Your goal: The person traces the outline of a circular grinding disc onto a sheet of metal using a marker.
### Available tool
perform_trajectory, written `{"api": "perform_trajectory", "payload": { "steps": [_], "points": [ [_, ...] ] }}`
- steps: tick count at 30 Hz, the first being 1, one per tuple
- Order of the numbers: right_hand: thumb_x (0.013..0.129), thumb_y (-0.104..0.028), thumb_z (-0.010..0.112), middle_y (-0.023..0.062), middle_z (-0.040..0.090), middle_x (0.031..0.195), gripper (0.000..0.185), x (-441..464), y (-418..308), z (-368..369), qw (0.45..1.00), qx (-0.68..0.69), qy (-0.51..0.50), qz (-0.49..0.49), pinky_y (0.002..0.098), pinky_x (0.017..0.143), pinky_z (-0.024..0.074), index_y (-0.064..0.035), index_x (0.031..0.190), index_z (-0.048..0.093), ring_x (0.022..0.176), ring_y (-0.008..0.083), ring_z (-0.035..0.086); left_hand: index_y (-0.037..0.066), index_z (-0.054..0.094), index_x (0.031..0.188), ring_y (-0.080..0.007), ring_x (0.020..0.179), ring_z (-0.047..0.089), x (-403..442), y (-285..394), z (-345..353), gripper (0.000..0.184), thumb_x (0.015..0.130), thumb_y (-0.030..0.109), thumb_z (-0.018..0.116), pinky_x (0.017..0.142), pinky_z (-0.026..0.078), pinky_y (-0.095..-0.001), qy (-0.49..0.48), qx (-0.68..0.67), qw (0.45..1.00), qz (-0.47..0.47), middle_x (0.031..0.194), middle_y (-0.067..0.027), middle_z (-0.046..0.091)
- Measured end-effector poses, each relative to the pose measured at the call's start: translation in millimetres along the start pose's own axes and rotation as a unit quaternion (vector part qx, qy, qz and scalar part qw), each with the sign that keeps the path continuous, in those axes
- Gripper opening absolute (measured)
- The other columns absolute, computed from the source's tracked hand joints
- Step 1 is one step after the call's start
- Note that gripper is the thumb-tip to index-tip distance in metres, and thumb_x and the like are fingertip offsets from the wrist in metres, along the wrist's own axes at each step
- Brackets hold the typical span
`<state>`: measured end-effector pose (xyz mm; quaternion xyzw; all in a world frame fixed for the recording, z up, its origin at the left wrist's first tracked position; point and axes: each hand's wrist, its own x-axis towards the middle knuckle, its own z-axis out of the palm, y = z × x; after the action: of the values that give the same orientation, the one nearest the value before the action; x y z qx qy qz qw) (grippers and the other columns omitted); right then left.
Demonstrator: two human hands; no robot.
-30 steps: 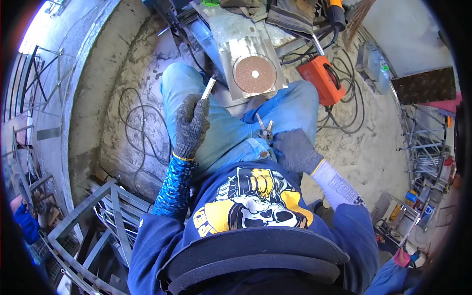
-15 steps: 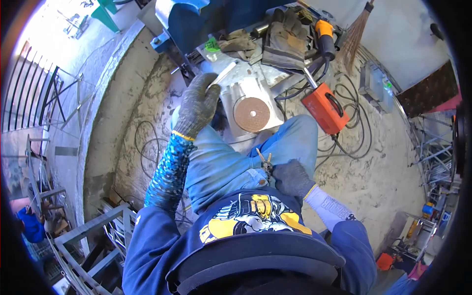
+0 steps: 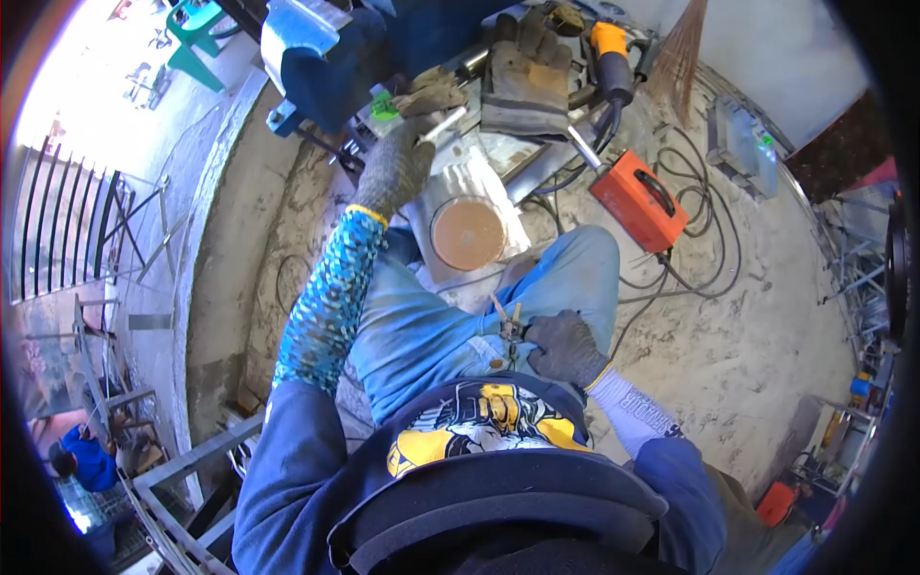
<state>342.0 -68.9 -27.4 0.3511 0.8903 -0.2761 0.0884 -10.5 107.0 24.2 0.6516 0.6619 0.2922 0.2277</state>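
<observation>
My left hand [image 3: 393, 171], in a dark grey glove, is closed on a white marker-like stick [image 3: 445, 125] above the left edge of a shiny metal sheet [image 3: 500, 203]. On that sheet lies a round brown disc [image 3: 468, 235], in front of my knees. My right hand [image 3: 567, 347], also gloved, rests at my lap with its fingers curled. Beside its fingertips is a pair of pliers [image 3: 511, 328], handles up, at my waist. Whether the right fingers grip anything is hidden.
An orange-red box [image 3: 639, 201] with a black handle and cables stands at right. Beyond the sheet are leather gloves [image 3: 527, 81] and an orange-and-black power tool [image 3: 610, 62]. Metal frames [image 3: 196, 465] stand at lower left. A person in blue [image 3: 88, 458] is at far left.
My left hand has moved forward with the white stick, from above my knee to beside the sheet. The view has shifted forward. My right hand has stayed at my lap.
</observation>
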Motion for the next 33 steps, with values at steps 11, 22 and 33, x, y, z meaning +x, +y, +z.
{"api": "perform_trajectory", "payload": {
  "steps": [11, 22, 33],
  "points": [
    [0.090, -0.005, 0.068, 0.0131, 0.074, 0.090, 0.008, 0.2, 23.5, 4.4, 0.879, 0.378, 0.290, 0.023, 0.0371, 0.069, 0.0540, -0.0005, 0.094, 0.073, 0.074, 0.0238, 0.068, 0.015, 0.074, 0.128, -0.0404, 0.118, 0.067, 87.4, 23.6, -7.8, 0.037, 0.094, 0.027, 0.064, 0.100, 0.055, -0.0517, 0.006, 0.286, 0.958, 0.024, 0.124, -0.0208, 0.070],
    [0.090, -0.005, 0.070, 0.0112, 0.070, 0.085, 0.006, 4.1, 20.5, 2.9, 0.880, 0.368, 0.289, 0.079, 0.0344, 0.065, 0.0499, -0.0035, 0.095, 0.074, 0.072, 0.0227, 0.065, 0.013, 0.072, 0.129, -0.0429, 0.118, 0.070, 148.9, -6.4, 56.9, 0.040, 0.098, 0.036, 0.067, 0.099, 0.057, -0.0541, -0.036, 0.249, 0.967, 0.049, 0.135, -0.0217, 0.069],
    [0.091, -0.009, 0.071, 0.0125, 0.068, 0.082, 0.004, 13.3, 23.5, 5.2, 0.887, 0.345, 0.292, 0.092, 0.0365, 0.064, 0.0487, -0.0052, 0.093, 0.073, 0.070, 0.0257, 0.064, 0.007, 0.071, 0.123, -0.0436, 0.112, 0.070, 149.4, -21.5, 71.1, 0.033, 0.098, 0.021, 0.056, 0.095, 0.057, -0.0534, 0.042, 0.264, 0.960, 0.084, 0.128, -0.0258, 0.066]
  ]
}}
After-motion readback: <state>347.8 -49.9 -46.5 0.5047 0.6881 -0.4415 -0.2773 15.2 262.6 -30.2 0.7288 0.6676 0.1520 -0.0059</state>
